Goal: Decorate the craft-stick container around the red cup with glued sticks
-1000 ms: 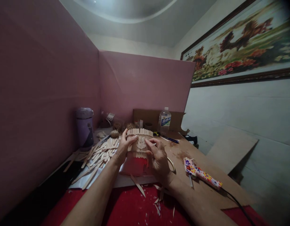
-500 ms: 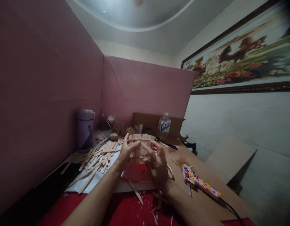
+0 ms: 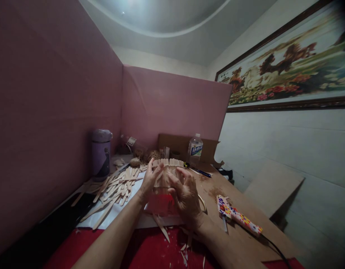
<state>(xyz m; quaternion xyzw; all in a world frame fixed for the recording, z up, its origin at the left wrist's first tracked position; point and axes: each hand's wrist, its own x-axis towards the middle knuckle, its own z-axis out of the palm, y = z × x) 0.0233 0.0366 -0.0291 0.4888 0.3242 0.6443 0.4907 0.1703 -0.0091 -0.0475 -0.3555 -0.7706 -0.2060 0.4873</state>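
Upright in front of me is a small panel of craft sticks [image 3: 162, 181] set side by side, with rounded tops and a thin strip across near the upper edge. My left hand [image 3: 149, 181] grips it at the left side, thumb raised against the front face. On the right side, my right hand [image 3: 187, 198] is closed on the panel, its index finger pressed to the middle of the face. Whether the panel curves round at the back is hidden. Beneath it lies a red patch [image 3: 161, 203] that looks seen through something clear.
Loose craft sticks [image 3: 124, 186] lie heaped at left. A purple flask [image 3: 101, 155] stands behind them. A plastic bottle [image 3: 195, 149], a blue pen [image 3: 203, 172] and a flowered glue gun [image 3: 238, 216] with a cord are at right. Wood scraps [image 3: 161, 228] litter the red cloth [image 3: 144, 250].
My left thumb has swung up from lying across the panel. My right index finger has slid slightly left and down on its face. The panel stays in about the same place.
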